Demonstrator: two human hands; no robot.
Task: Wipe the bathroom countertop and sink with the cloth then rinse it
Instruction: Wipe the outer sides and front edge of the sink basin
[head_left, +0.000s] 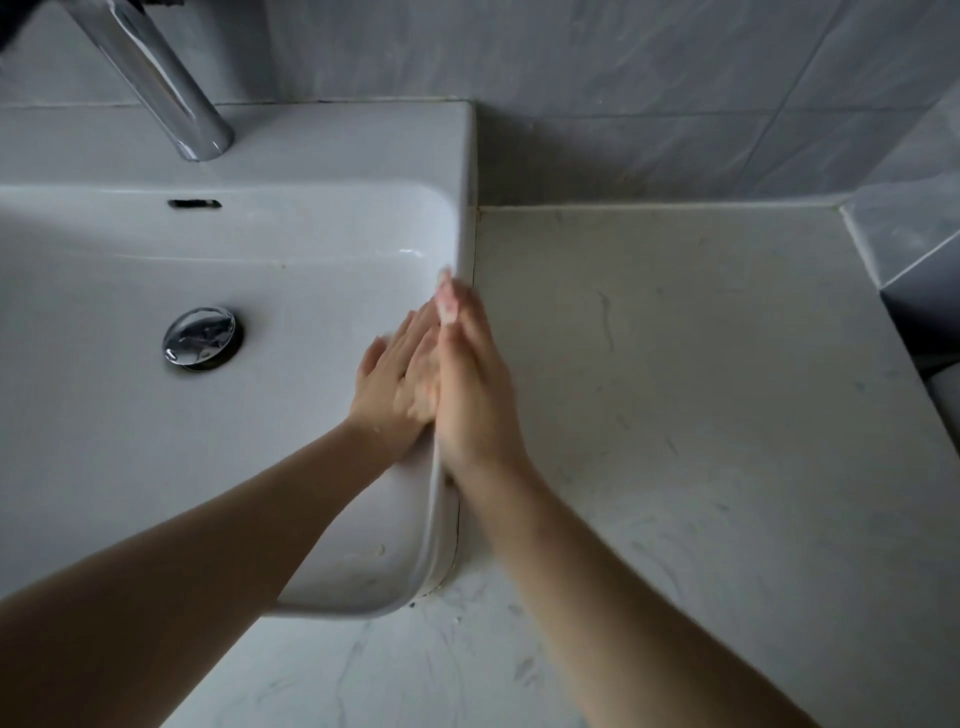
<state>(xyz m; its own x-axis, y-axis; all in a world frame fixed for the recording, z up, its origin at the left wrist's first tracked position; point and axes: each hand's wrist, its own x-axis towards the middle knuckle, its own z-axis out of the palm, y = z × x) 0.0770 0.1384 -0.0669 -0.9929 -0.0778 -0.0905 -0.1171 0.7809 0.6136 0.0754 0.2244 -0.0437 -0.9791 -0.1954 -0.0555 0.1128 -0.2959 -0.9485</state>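
Note:
A white ceramic sink (311, 249) fills the left half of the view, with a chrome drain plug (200, 338) in its basin. To its right lies the pale marble countertop (701, 364). My left hand (392, 384) and my right hand (470, 384) meet palm against palm over the sink's right rim, fingers straight and slightly blurred. No cloth shows anywhere in view. Nothing sits between my fingers that I can make out.
A chrome faucet (156, 78) rises at the upper left above the overflow slot (195, 203). Grey tiled wall (623, 78) runs behind. The countertop ends at a raised tiled ledge (904, 234) on the right.

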